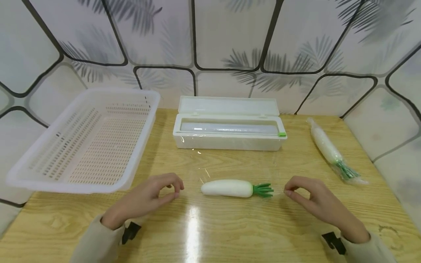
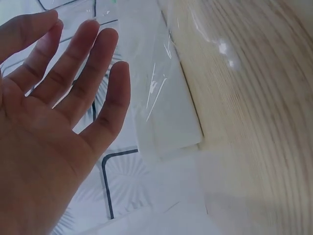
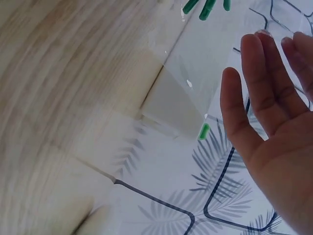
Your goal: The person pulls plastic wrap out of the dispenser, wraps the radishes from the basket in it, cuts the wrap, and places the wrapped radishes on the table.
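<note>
A white radish [image 1: 227, 188] with short green stalks lies sideways on the wooden table between the two hands. Clear plastic wrap [image 1: 197, 160], seen mainly by its glints, runs from the white wrap box [image 1: 230, 143] toward me, over the radish. Left of the radish tip, my left hand [image 1: 149, 195] pinches a corner of the wrap between thumb and index finger; its other fingers are loosely bent in the left wrist view. Right of the stalks, my right hand [image 1: 319, 201] pinches the other corner. In the right wrist view its thumb is out of sight.
The wrap box stands with its lid [image 1: 228, 106] raised, a roll inside and a green slider [image 1: 281, 134] at its right end. A white perforated basket [image 1: 131, 171] stands at left. A second radish [image 1: 329, 146], wrapped in film, lies at right. A patterned wall [image 1: 227, 33] closes the back.
</note>
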Available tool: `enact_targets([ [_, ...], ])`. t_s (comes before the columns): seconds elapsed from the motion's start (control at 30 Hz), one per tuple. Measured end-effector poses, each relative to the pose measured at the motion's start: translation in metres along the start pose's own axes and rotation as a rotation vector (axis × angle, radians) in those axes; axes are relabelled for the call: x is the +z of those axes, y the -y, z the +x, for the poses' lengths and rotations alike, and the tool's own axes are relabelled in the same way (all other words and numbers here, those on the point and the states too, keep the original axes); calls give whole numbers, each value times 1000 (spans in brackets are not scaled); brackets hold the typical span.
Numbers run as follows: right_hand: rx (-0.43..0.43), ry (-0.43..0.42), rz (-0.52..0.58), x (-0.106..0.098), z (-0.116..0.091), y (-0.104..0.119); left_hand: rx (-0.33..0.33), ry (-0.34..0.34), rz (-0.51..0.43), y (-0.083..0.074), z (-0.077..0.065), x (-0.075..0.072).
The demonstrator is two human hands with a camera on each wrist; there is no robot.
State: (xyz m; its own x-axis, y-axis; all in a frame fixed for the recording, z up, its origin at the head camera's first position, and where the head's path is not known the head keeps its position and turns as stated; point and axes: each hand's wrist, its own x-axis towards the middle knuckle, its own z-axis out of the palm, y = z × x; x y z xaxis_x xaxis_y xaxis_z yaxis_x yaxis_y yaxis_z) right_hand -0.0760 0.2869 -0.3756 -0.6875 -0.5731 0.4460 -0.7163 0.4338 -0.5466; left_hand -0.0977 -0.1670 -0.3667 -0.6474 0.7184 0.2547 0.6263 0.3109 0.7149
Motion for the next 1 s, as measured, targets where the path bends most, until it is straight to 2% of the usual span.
enact_targets([
  [0.1, 76, -25, -34, -1, 2, -1, 3, -13, -39, 4, 3, -1],
  [0.27, 191, -51, -72, -4, 3, -3, -61, -9, -58, 10, 5, -6],
  [0.5, 270, -43, -114, -3, 6, -8, -165, 20, -88, 16, 12, -8],
  [0.6, 295, -38, -137, -2, 10, -10, -220, 13, -78, 18, 16, -9],
  [0.83, 328, -11, -180, 1, 20, -13, -301, -61, 26, 19, 27, -7],
  [1.0, 394, 45, -158, 2, 26, -16, -337, -96, 138, 21, 32, -3],
])
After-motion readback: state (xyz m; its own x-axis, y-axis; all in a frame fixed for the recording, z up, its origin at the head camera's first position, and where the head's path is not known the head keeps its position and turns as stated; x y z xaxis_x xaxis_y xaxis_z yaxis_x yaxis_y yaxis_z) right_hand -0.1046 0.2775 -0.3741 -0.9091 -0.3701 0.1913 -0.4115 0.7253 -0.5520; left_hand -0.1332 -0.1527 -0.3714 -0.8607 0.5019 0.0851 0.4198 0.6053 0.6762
